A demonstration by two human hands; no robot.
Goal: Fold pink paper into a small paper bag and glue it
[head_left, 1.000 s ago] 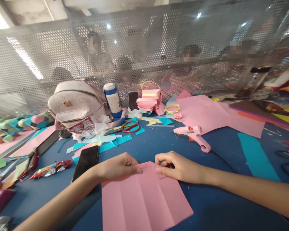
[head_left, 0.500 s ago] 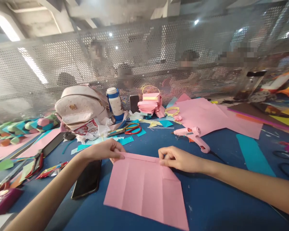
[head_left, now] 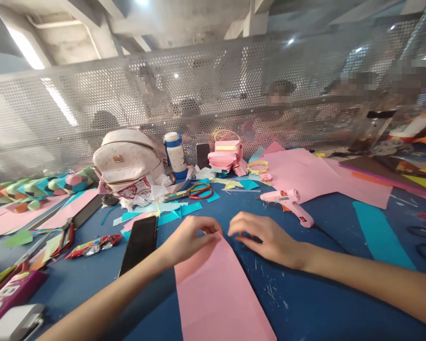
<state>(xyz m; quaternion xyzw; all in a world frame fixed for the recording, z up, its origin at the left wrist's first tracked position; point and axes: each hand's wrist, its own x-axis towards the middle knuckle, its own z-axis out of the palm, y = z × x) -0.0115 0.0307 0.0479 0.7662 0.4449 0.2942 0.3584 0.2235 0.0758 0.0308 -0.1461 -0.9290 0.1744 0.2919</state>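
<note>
A sheet of pink paper (head_left: pixel 218 293) lies in front of me, its near end running past the bottom of the view. My left hand (head_left: pixel 195 239) is closed on the paper's far edge, thumb on top and fingers curled beneath. Just right of that edge is my right hand (head_left: pixel 264 237), fingers apart and nothing between them. Beyond it rests a pink glue gun (head_left: pixel 289 203) on its side, its cord trailing right. A black smartphone (head_left: pixel 140 241) lies left of my left hand, partly covered by my forearm.
Red-handled scissors (head_left: pixel 200 191) lie among blue paper scraps. Behind them stand a pale backpack (head_left: pixel 128 158), a white-and-blue bottle (head_left: pixel 175 154) and a folded pink paper piece (head_left: pixel 223 156). Large pink sheets (head_left: pixel 301 173) spread at the back right. A perforated metal screen (head_left: pixel 199 85) closes the far side.
My right hand has let go of the pink paper. The sheet has turned and now shows a smoother face, and my left hand has moved right with its edge.
</note>
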